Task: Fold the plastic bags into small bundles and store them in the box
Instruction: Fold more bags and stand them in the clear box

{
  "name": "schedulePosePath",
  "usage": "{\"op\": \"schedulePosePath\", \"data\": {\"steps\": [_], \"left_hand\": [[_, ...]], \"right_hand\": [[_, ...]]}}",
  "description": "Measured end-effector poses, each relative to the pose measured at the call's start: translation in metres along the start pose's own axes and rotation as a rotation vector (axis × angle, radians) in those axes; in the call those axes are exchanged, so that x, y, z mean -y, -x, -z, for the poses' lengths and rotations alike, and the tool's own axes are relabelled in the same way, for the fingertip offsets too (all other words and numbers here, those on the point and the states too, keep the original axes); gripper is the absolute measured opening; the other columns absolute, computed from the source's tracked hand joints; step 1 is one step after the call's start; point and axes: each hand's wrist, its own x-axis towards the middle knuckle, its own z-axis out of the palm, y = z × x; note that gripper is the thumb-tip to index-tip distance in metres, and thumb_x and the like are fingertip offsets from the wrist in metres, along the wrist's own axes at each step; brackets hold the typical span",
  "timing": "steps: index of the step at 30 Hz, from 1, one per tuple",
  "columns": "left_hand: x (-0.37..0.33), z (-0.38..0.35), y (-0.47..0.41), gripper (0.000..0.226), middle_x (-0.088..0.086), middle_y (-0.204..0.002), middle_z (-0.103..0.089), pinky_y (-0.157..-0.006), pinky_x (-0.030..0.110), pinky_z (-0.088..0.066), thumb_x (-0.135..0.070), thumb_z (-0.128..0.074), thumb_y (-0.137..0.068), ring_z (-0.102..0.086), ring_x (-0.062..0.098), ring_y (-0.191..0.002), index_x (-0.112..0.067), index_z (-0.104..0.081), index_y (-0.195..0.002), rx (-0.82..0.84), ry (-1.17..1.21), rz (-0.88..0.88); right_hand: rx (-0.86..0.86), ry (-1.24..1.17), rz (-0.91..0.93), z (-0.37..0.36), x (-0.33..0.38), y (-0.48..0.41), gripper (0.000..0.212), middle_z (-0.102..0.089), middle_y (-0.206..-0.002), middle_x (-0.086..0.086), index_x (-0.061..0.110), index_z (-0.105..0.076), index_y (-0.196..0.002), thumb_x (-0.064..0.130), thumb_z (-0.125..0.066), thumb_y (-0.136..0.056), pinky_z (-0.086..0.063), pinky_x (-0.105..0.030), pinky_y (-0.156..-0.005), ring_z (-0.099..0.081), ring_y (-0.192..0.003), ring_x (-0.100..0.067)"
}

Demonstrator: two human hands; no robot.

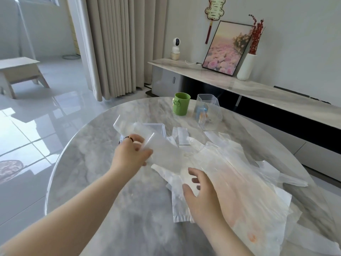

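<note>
Marble table (pixel 88 163), bag (pixel 166 154) in left hand (pixel 129 154)

Wall ornament (pixel 214 11), high on wall above console: 1 large Chinese character, pale green with gold outline, top cut by frame edge. Looks like 喜, exact form uncertain.

Plastic bag (pixel 251 237), near right edge of table: orange printed mark, too blurred to read.

Clear ribbed container (pixel 215 118), far edge of table: blue and orange item inside, any print on it too small to read.
</note>
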Motion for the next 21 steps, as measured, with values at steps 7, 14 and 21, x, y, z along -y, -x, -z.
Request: {"op": "schedulePosePath", "data": {"steps": [7,14,21], "left_hand": [[-0.032,0.009,-0.084,0.027,0.003,-0.084,-0.056,-0.050,0.027,-0.044,-0.009,-0.059,-0.085,-0.057,0.018,-0.056,-0.018,-0.040,-0.101,-0.127,-0.066,-0.050],[-0.021,0.006,-0.114,0.031,0.010,-0.080,-0.058,-0.053,0.030,-0.041,-0.005,-0.053,-0.079,-0.058,0.030,-0.070,-0.022,-0.036,-0.099,-0.132,-0.333,-0.045],[-0.010,0.018,-0.129,0.038,0.016,-0.082,-0.066,-0.055,0.032,-0.045,-0.004,-0.054,-0.078,-0.058,0.029,-0.068,-0.018,-0.037,-0.109,-0.072,-0.443,-0.046]], "right_hand": [[0.050,0.039,0.065,-0.009,0.028,-0.070,0.029,-0.057,-0.114,0.008,0.021,-0.054,-0.118,0.008,-0.043,-0.094,-0.035,-0.004,-0.071,-0.049,-0.098,-0.004],[0.125,0.312,0.189,-0.038,0.066,-0.146,0.043,-0.048,-0.138,-0.002,0.015,-0.048,-0.132,0.001,-0.030,-0.095,-0.034,-0.023,-0.099,-0.044,-0.126,-0.019],[0.292,0.637,0.136,-0.063,0.074,-0.177,0.045,-0.051,-0.130,-0.011,0.011,-0.047,-0.130,-0.006,-0.033,-0.091,-0.042,-0.031,-0.089,-0.051,-0.116,-0.030]]}}
